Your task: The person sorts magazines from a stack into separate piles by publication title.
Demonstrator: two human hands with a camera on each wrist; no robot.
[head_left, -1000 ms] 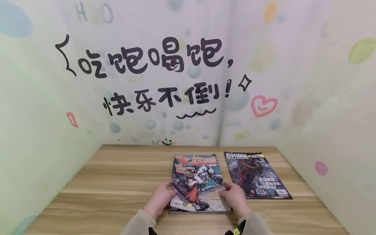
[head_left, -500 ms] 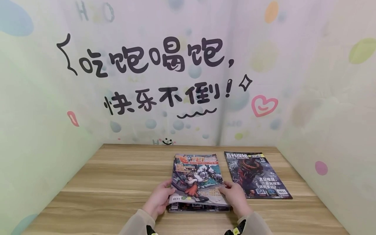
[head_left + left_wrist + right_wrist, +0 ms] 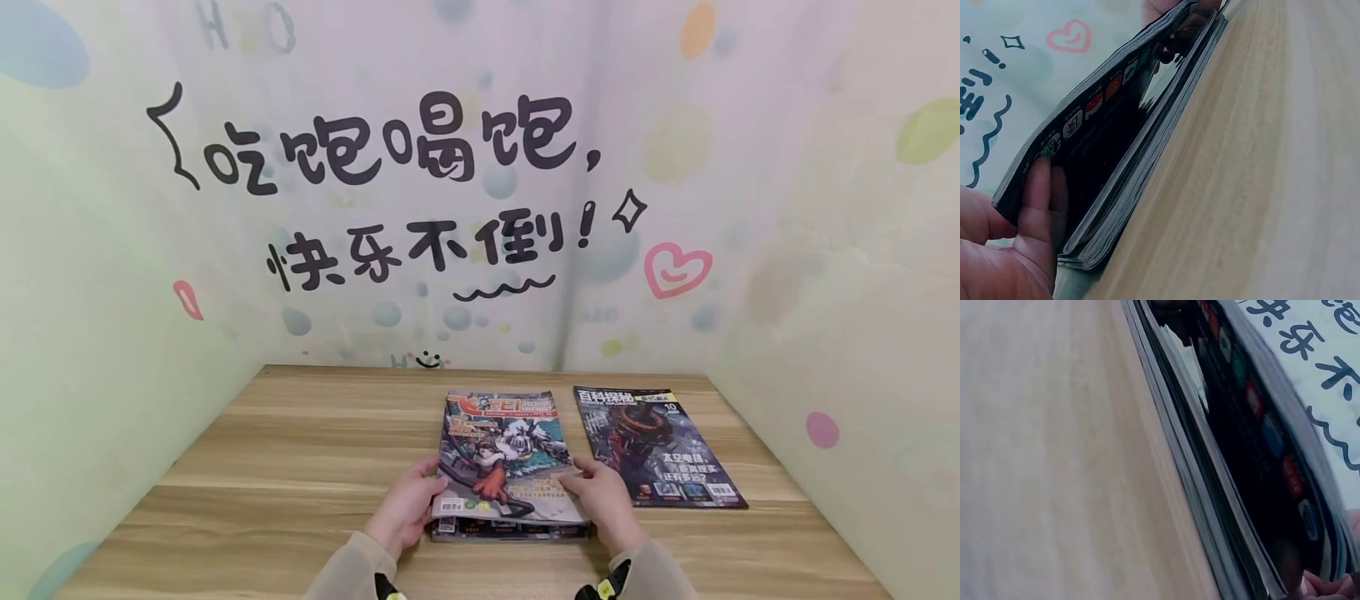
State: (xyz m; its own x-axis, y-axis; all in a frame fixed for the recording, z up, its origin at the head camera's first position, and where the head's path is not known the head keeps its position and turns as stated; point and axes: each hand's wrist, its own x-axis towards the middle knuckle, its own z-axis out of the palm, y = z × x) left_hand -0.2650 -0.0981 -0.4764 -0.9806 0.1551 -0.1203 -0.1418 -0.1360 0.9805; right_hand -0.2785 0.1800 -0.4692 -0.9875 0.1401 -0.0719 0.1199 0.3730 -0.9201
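Note:
Both hands hold the top magazine [image 3: 504, 454] of a small stack, its cover showing an armed figure in red and white. My left hand [image 3: 407, 507] grips its left edge, and my right hand [image 3: 602, 504] the right edge. The near edge is raised, exposing a strip of the dark-covered magazine [image 3: 502, 530] beneath. In the left wrist view, fingers [image 3: 1036, 206] reach under the lifted magazine against its dark back cover [image 3: 1094, 125], thumb on the outer side. The right wrist view shows the same gap above the lower magazines [image 3: 1185, 469], with fingertips [image 3: 1316, 584] at the bottom corner.
To the right, another magazine [image 3: 660, 446] with a dark tower cover lies flat on the wooden table [image 3: 300, 467]. A printed curtain [image 3: 420, 183] with black lettering stands behind the table, with pale side walls left and right.
The near edge of the top magazine has been lifted off the stack, uncovering a strip of the dark magazine below. Both hands stay at its sides; the magazine at right has not moved.

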